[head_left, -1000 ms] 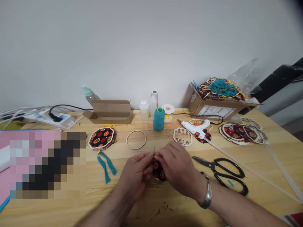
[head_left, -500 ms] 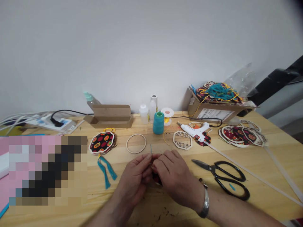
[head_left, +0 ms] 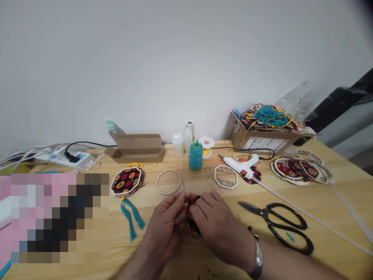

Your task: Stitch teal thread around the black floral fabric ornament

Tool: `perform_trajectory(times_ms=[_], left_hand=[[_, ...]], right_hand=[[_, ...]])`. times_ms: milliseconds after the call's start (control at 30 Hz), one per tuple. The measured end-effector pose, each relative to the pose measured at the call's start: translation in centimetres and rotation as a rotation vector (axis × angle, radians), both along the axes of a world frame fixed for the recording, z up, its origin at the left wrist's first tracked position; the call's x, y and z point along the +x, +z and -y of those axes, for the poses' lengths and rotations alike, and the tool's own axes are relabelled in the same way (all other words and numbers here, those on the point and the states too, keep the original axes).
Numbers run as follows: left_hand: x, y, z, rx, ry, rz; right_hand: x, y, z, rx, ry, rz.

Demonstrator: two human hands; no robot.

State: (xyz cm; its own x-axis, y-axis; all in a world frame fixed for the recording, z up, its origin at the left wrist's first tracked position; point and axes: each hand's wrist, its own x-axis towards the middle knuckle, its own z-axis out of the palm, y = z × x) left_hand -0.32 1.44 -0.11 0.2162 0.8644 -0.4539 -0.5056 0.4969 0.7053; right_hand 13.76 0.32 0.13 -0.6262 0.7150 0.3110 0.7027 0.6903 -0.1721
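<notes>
My left hand (head_left: 168, 221) and my right hand (head_left: 218, 225) meet low in the middle of the wooden table (head_left: 320, 202). Both are closed in a pinch round a small black fabric piece with red and orange dots (head_left: 192, 224), mostly hidden between them. A thin teal thread (head_left: 183, 186) sticks up from my left fingertips. A silver bracelet (head_left: 256, 254) sits on my right wrist. Just beyond the hands lie a wooden ring (head_left: 168, 182) and a teal thread spool (head_left: 195, 156).
Black scissors (head_left: 281, 225) lie to the right. A white glue gun (head_left: 242, 165), a carved wooden frame (head_left: 225, 176) and stacked patterned pieces (head_left: 297, 169) lie behind. A finished ornament with a teal tassel (head_left: 126, 182) is on the left. Cardboard boxes (head_left: 262, 134) and small bottles (head_left: 177, 144) line the wall.
The hands have shifted slightly lower and nearer to me, still pinched on the fabric piece. The thread end now stands a little further left.
</notes>
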Motion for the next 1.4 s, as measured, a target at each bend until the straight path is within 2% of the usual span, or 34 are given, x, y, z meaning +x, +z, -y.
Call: perform_trajectory(times_ms=[800, 900, 1033, 1133, 1200, 1300, 1400], left_hand=[[0.3, 0.5, 0.2, 0.055, 0.05, -0.042], [0.3, 0.6, 0.2, 0.058, 0.051, -0.036], [0.3, 0.4, 0.3, 0.076, 0.065, -0.042], [0.3, 0.0, 0.5, 0.096, 0.043, -0.078], [0.2, -0.2, 0.6, 0.124, 0.008, -0.126], [0.2, -0.3, 0.7, 0.168, -0.036, -0.179], [0.2, -0.2, 0.8, 0.204, -0.075, -0.206]], right_hand=[[-0.2, -0.2, 0.1, -0.031, 0.01, 0.029], [-0.1, -0.1, -0.1, -0.048, -0.007, -0.036], [0.5, 0.6, -0.7, -0.087, -0.109, -0.273], [0.9, 0.8, -1.3, -0.219, -0.24, -0.531], [0.9, 0.7, -1.6, -0.417, -0.285, -0.713], [0.5, 0.3, -1.9, -0.788, -0.236, -0.946], [0.1, 0.0, -2.0, -0.984, -0.196, -1.087]])
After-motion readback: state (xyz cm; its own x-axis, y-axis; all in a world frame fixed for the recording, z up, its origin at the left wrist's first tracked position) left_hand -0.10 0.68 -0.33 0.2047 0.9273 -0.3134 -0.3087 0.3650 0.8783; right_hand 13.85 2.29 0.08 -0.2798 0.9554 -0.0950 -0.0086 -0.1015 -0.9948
